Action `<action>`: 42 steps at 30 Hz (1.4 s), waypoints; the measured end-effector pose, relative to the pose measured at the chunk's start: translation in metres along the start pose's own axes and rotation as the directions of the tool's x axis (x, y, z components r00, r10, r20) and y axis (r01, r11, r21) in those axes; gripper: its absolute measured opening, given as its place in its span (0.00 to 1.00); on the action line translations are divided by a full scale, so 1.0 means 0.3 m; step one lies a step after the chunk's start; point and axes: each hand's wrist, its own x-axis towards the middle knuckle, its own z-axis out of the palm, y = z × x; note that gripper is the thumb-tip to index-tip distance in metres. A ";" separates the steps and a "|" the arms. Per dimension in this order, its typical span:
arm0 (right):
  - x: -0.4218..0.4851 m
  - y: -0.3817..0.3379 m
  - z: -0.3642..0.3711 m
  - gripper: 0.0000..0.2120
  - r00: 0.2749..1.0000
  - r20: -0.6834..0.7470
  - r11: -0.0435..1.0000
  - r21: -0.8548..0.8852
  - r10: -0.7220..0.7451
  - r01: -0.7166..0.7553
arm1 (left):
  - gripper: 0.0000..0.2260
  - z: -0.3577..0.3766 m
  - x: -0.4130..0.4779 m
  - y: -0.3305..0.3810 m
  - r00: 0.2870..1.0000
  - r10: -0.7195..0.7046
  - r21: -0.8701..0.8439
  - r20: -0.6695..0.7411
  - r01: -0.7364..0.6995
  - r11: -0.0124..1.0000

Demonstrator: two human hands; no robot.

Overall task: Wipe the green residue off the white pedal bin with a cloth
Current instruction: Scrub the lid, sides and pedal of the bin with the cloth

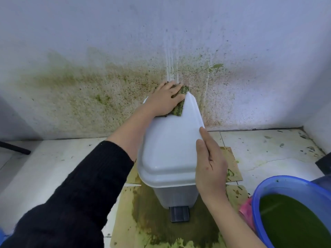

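The white pedal bin (168, 151) stands on a stained board in front of the wall, its grey pedal (179, 214) facing me. My left hand (163, 100) lies over a green-soaked cloth (180, 104) at the far end of the lid, near the wall, fingers curled over the cloth. My right hand (209, 163) rests flat along the lid's right edge, fingers straight, thumb on top. The near part of the lid looks white.
The wall (107, 86) behind the bin is speckled with green and brown spatter. A blue basin (265, 187) of dark green liquid sits at the lower right, a pink cloth (246, 212) beside it. The brown board (143, 221) and floor tiles carry green smears.
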 end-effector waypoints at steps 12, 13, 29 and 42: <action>-0.148 -0.037 0.081 0.35 0.927 -0.097 0.853 0.436 0.361 -0.286 | 0.24 -0.047 0.088 -0.146 0.933 -0.359 -0.789 0.022 0.237 0.567; -0.137 -0.031 0.085 0.34 0.925 -0.130 0.854 0.448 0.356 -0.266 | 0.24 -0.042 0.083 -0.152 0.924 -0.380 -0.815 0.039 0.249 0.523; 0.342 0.041 -0.167 0.32 0.851 0.327 0.798 0.322 0.411 -0.510 | 0.26 0.108 -0.546 0.053 0.756 -0.587 -0.319 -0.290 0.502 0.804; 0.137 -0.052 -0.099 0.30 0.964 -0.081 0.959 -0.109 0.254 -0.262 | 0.22 -0.053 -0.297 -0.128 0.969 -0.236 -0.046 -0.073 0.233 0.971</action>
